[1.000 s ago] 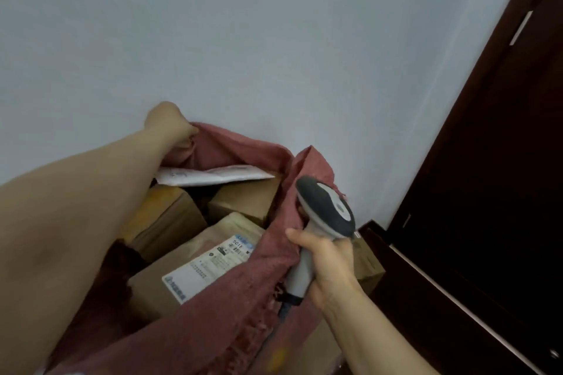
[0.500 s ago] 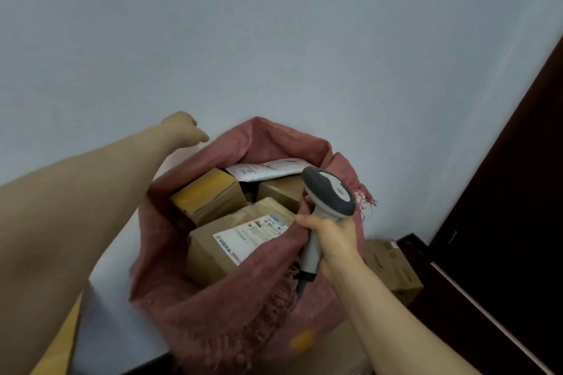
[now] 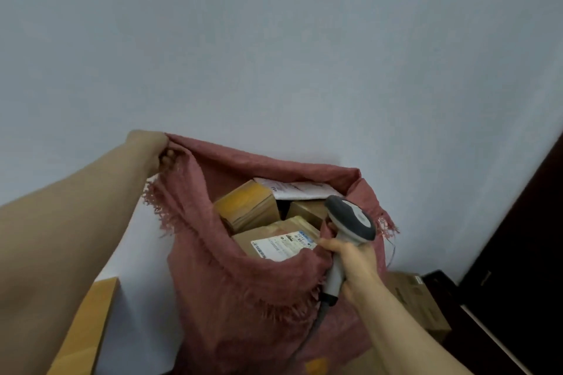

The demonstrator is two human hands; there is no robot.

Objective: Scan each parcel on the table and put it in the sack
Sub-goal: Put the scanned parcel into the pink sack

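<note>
Limp and probably heavy with parcels [image 3: 275,240], the sack [image 3: 243,298] lifts best by its rim, pinched in left hand [image 3: 150,146] fingers; right hand [image 3: 353,265] fingers clasp the scanner [image 3: 350,219].

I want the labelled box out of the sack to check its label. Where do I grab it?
Probably by its far top edge, coming from above. The labelled box lies tilted, label up; the rim of the sack covers its near edge and the right hand with the scanner crowds its right, while a dark gap behind leaves finger room.
</note>
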